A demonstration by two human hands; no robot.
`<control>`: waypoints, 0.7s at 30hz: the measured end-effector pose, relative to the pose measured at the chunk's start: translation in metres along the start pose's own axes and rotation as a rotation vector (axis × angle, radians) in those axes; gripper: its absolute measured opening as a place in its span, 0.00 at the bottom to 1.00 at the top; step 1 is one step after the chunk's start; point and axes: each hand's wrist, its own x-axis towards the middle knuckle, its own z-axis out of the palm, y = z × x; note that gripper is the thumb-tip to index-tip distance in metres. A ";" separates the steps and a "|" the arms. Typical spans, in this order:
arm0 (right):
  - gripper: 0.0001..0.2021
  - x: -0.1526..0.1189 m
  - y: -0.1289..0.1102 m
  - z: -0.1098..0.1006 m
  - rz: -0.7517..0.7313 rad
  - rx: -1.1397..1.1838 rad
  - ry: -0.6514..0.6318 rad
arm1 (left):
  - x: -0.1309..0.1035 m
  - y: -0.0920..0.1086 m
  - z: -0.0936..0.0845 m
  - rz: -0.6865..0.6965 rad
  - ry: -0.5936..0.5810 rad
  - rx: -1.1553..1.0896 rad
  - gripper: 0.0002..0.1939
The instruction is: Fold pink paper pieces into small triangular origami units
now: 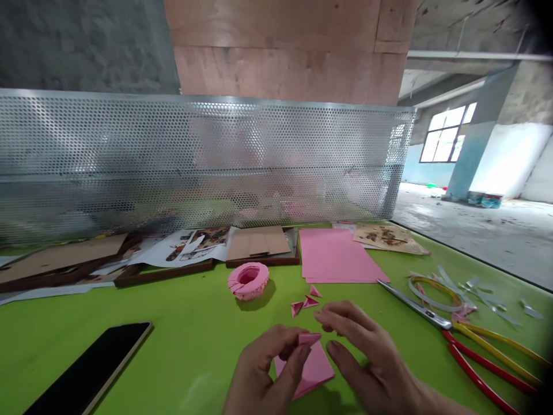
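Between the thumb and fingers of my left hand (pixel 273 366) is a small folded piece of pink paper (pixel 309 339). Just to its right, my right hand (pixel 370 357) has thumb and fingers apart with nothing between them. Below both lies a stack of square pink paper (pixel 315 369), partly covered by my left hand. Several small folded pink paper pieces (pixel 310 302) rest on the green table beyond my fingertips. Farther back sits a pink ring (pixel 248 281) with a pleated surface, apart from both hands.
Scissors (pixel 440 320) with red and yellow handles lie at right, beside a tape roll (pixel 435 293) and clear scraps (pixel 492 298). A phone (pixel 93 366) is at left. Pink sheets (pixel 337 256), cardboard (pixel 259 242) and frames line the back, before a perforated metal screen (pixel 207 161).
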 end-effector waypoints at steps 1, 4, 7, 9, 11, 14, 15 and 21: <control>0.19 -0.001 0.001 0.001 0.038 0.037 0.000 | 0.000 0.000 0.000 0.032 0.003 0.014 0.06; 0.15 -0.001 0.002 0.002 0.100 0.126 -0.027 | -0.002 0.002 0.002 0.126 0.022 0.017 0.08; 0.12 0.001 0.002 0.001 0.093 0.150 -0.040 | -0.004 0.004 0.004 0.214 0.037 0.045 0.12; 0.11 0.002 0.002 0.001 0.069 0.142 -0.032 | -0.005 0.003 0.005 0.257 0.051 0.082 0.14; 0.10 0.002 0.002 0.001 0.043 0.135 -0.019 | -0.006 0.001 0.005 0.287 0.074 0.119 0.15; 0.10 0.001 0.002 0.000 0.017 0.123 -0.012 | -0.005 -0.002 0.000 0.314 0.039 0.188 0.14; 0.09 0.001 0.002 0.000 0.013 0.119 -0.010 | -0.005 -0.002 -0.002 0.322 0.001 0.208 0.14; 0.07 0.002 0.002 -0.002 -0.003 0.109 -0.002 | -0.002 -0.001 -0.008 0.362 -0.082 0.236 0.17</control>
